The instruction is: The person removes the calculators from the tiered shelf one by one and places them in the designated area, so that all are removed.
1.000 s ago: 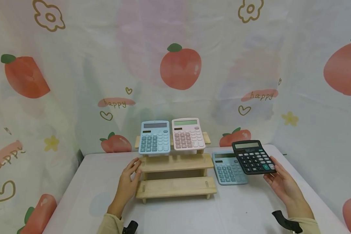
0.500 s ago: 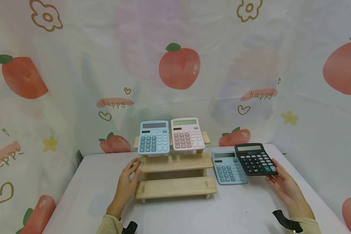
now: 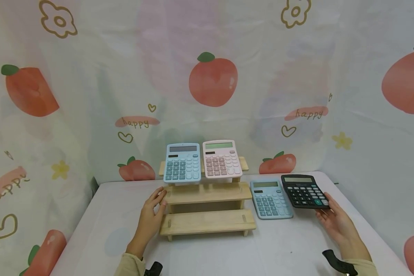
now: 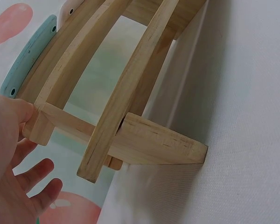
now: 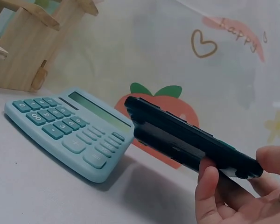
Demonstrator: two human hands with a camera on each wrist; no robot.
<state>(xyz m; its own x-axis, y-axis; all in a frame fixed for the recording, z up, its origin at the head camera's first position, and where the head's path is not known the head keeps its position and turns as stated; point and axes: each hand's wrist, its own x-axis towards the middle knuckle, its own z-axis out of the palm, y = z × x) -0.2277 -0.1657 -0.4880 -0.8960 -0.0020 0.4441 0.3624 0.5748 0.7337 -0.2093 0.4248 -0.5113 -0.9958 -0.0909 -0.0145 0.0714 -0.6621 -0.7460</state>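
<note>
My left hand [image 3: 151, 214] pinches the left end of the middle plank of a tiered wooden display rack [image 3: 207, 222]; in the left wrist view the thumb and a finger [image 4: 24, 111] meet at the plank's end. A black calculator [image 3: 305, 191] is held at its lower right edge by my right hand [image 3: 341, 226]. In the right wrist view it tilts above the table, thumb on top and fingers beneath. Just left of it, a blue calculator [image 3: 271, 200] lies on the table beside the rack.
On the rack's top tier lean another blue calculator [image 3: 182, 163] and a pink calculator [image 3: 222, 159]. The rack stands on a white-covered table [image 3: 214, 257]. Behind rises a fruit-printed cloth backdrop [image 3: 255, 69].
The black calculator has moved right and slightly down with my right hand, uncovering the blue calculator it partly overlapped in view. My left hand stays on the rack.
</note>
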